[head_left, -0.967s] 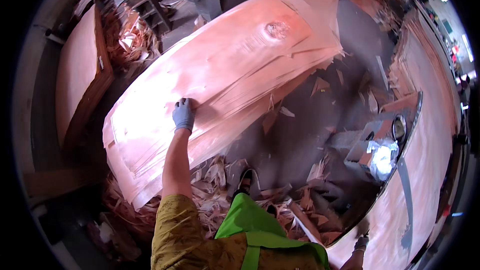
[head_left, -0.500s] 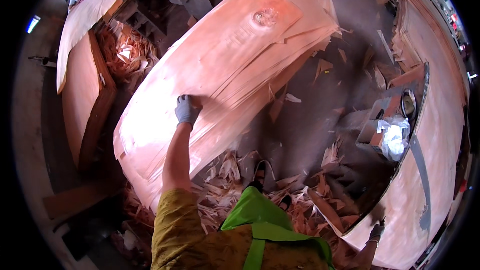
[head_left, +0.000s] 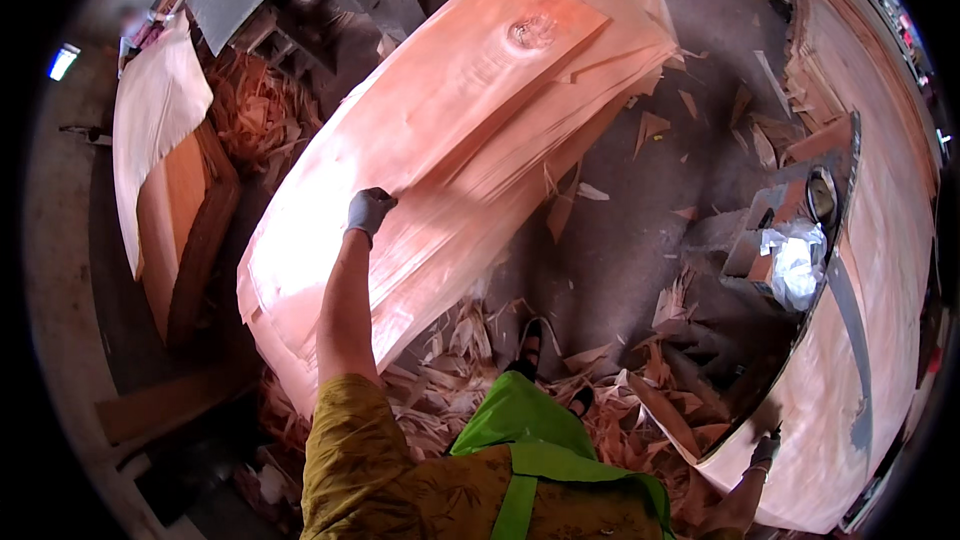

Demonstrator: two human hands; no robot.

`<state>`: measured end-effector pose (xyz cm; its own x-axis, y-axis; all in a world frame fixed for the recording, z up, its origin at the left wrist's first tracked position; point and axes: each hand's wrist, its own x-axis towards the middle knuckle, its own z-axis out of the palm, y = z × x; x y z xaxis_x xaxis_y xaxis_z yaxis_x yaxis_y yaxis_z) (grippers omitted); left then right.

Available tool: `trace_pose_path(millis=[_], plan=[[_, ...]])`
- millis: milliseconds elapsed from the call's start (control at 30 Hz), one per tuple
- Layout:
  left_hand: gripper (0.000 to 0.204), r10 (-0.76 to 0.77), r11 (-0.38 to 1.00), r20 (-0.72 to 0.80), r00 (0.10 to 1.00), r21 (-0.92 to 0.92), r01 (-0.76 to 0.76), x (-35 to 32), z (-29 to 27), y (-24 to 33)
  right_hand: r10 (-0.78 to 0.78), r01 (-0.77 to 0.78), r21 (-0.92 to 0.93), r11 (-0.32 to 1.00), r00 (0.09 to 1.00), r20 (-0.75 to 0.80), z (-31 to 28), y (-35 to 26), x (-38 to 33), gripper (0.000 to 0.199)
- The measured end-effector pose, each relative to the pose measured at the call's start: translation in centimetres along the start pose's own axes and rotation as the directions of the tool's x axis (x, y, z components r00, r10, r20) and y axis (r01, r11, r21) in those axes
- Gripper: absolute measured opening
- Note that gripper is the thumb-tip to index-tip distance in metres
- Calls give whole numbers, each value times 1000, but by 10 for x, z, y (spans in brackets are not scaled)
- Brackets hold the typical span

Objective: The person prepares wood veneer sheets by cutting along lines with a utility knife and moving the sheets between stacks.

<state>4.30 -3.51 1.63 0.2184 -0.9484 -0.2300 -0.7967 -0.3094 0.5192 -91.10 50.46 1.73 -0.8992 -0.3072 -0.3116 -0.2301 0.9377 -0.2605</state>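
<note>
My left hand point(head_left: 371, 213), in a grey glove, is closed at the long edge of the top wood veneer sheet point(head_left: 420, 90). The fingertips pinch that edge about midway along the near half of the stack. Under it, more thin sheets point(head_left: 520, 175) lie in uneven layers, their edges fanned toward the right. Far to the lower right, my right hand point(head_left: 766, 452), also gloved, rests over a pale veneer stack point(head_left: 830, 420). Its fingers are curled, and a small dark tip sticks out beyond them; what it is, I cannot make out.
Torn veneer scraps point(head_left: 460, 360) cover the floor around my feet. At right, a box point(head_left: 745, 250) and a crumpled clear plastic bag point(head_left: 797, 262) stand beside the curved stack. Another veneer stack point(head_left: 170, 210) is at left, where a person point(head_left: 135, 28) stands beyond it.
The top sheet's edge stands out more from the layers below. My left hand has turned slightly at that edge. At far left, the other stack's top sheet has shifted, uncovering more beneath.
</note>
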Motion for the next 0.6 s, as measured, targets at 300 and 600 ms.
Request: trace_pose_path(millis=[300,600], plan=[[25,85,936,-14,996,343,-76,8,-24,25,-170,165,-43,985,963,-208,8,26,14,33],[16,89,894,-188,978,449,5,-24,35,34,-165,163,59,985,986,24,11,-13,-7,47]])
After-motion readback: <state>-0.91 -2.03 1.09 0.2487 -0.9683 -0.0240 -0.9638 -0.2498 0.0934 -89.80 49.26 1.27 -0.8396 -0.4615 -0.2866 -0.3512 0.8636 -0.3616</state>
